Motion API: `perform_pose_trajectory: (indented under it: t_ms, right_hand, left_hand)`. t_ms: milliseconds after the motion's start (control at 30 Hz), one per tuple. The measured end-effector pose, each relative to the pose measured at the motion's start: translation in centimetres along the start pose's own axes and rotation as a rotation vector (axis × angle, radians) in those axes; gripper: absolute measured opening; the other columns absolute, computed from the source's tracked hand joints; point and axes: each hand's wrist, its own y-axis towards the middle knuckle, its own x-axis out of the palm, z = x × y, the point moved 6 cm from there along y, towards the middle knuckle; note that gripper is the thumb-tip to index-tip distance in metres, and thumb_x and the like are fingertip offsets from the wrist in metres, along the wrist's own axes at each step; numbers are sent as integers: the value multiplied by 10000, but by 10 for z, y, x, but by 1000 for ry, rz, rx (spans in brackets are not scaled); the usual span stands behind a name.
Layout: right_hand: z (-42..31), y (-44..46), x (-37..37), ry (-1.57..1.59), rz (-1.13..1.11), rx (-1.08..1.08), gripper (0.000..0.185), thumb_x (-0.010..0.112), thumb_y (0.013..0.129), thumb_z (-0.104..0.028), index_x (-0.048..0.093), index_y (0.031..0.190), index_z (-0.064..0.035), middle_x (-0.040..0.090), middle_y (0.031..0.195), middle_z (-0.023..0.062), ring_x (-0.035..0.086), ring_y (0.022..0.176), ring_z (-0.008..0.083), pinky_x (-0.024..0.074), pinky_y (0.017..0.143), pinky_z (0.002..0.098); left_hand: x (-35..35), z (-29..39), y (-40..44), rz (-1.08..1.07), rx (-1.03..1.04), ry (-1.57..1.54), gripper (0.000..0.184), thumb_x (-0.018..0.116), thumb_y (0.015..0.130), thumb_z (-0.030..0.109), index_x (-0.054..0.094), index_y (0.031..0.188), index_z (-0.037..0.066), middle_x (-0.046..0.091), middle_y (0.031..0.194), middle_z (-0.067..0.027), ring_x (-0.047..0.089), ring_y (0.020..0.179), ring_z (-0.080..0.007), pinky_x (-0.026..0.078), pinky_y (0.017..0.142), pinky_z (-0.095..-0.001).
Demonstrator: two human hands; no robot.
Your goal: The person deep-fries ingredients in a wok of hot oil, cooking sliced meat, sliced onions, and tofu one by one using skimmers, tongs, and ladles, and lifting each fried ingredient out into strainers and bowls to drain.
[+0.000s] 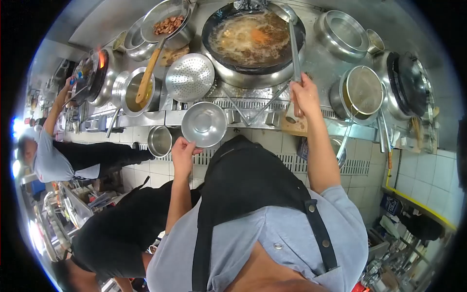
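My left hand [184, 155] pinches the rim of an empty-looking metal bowl [204, 124] at the front edge of the stove. My right hand [304, 95] is wrapped round the handle of a long metal ladle [295, 48], whose head reaches the right rim of a large wok [214, 52]. Bubbling brown liquid [250, 39] fills the wok, with an orange patch near its middle. A perforated metal strainer [190, 78] lies left of the wok, just behind the bowl.
At the upper left, a sieve holds brown pieces [168, 25]. Pots [130, 92] stand left; a mesh strainer [365, 90] rests on a pot at the right. A co-worker [58, 155] stands at a flaming wok far left; another person [112, 243] is close behind on the left.
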Motion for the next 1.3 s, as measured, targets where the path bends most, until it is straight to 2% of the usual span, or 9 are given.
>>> perform_pose_trajectory:
  t_ms: [100,333,467,633,767,900,1133,1233,1300]
  right_hand:
    - [8,24,10,126,-51,65,131,596,945,-110,558,1026,-14,583,727,52,568,569,136,454,495,294]
    - [6,31,27,1001,-341,247,348,559,1003,-162,504,1314,-15,569,854,41,545,637,141,447,516,287]
    - [-4,15,27,1057,-433,190,415,525,1017,-187,481,1383,4,542,861,35,509,638,128,444,520,278]
    - [-12,1,26,929,-445,150,447,547,999,-189,480,1396,6,543,858,35,520,631,118,447,504,277]
    - [-15,-14,18,545,-362,138,466,584,975,-158,479,1407,-19,559,830,35,546,581,116,446,483,267]
    - [5,-28,0,118,-78,-34,550,619,942,-43,437,1460,-30,579,783,18,531,547,97,440,461,265]
    - [61,-110,-28,-415,407,-46,573,612,917,-69,456,1468,-35,521,678,-3,461,529,83,389,472,287]
    - [98,-136,-26,-301,461,27,599,635,894,-81,468,1467,-24,514,671,-3,450,523,98,387,476,306]
    - [129,-138,-34,-514,474,6,585,634,891,-74,486,1454,-17,507,674,1,456,536,92,391,480,306]
  left_hand:
    - [1,-4,4,28,-8,-69,142,615,940,34,505,851,32,656,817,-111,703,698,-185,602,663,-298]
    - [-33,-26,7,261,-71,-244,105,604,925,16,510,880,34,653,829,-118,696,726,-222,616,699,-332]
    - [-54,-38,8,322,-54,-343,107,605,920,14,512,874,36,647,864,-119,698,768,-249,615,725,-351]
    - [-75,-51,22,378,-53,-432,107,606,922,20,502,900,29,655,857,-135,711,791,-259,609,711,-335]
    - [-90,-60,33,390,-44,-440,100,605,924,29,508,909,11,658,899,-148,705,797,-272,608,740,-351]
    - [-104,-67,48,380,-60,-431,103,609,923,34,511,917,4,664,922,-162,706,813,-293,602,775,-386]
    - [-144,-90,86,381,-106,-458,98,609,921,18,511,920,17,673,912,-173,720,832,-298,602,739,-368]
    - [-159,-96,110,354,-155,-459,99,608,924,14,509,915,20,668,895,-164,719,819,-291,602,725,-364]
    - [-171,-99,124,318,-200,-409,97,607,928,18,510,918,16,662,886,-160,718,817,-285,602,720,-362]
